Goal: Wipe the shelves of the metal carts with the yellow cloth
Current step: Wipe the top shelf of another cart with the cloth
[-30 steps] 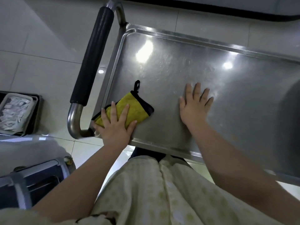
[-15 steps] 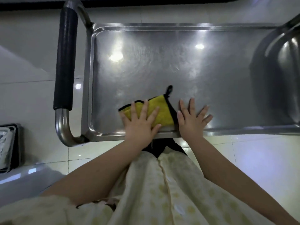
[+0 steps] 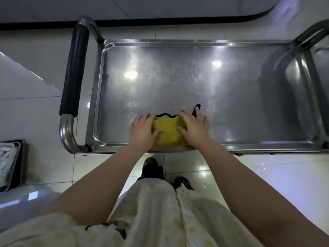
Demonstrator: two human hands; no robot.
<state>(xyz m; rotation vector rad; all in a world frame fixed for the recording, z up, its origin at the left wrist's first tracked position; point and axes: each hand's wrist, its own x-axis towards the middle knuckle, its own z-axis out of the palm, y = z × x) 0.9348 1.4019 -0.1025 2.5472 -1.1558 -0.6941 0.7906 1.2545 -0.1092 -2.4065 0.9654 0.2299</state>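
Observation:
The yellow cloth (image 3: 168, 132) with black trim lies bunched on the top shelf of the metal cart (image 3: 231, 97), close to the shelf's near rim. My left hand (image 3: 143, 130) presses on the cloth's left side with fingers spread. On the cloth's right side rests my right hand (image 3: 193, 126), fingers over its edge and the black hanging loop. Both hands squeeze the cloth between them. The shelf's steel surface is shiny and reflects ceiling lights.
The cart's black-padded push handle (image 3: 74, 72) runs along its left end. A second metal cart (image 3: 320, 56) adjoins on the right. A dark tray of white packets (image 3: 8, 164) sits on the tiled floor at left. My feet (image 3: 153, 168) stand under the near rim.
My left hand slid the cloth rightward along the near rim. My right hand moved from flat on the bare shelf onto the cloth, which is now bunched between both hands.

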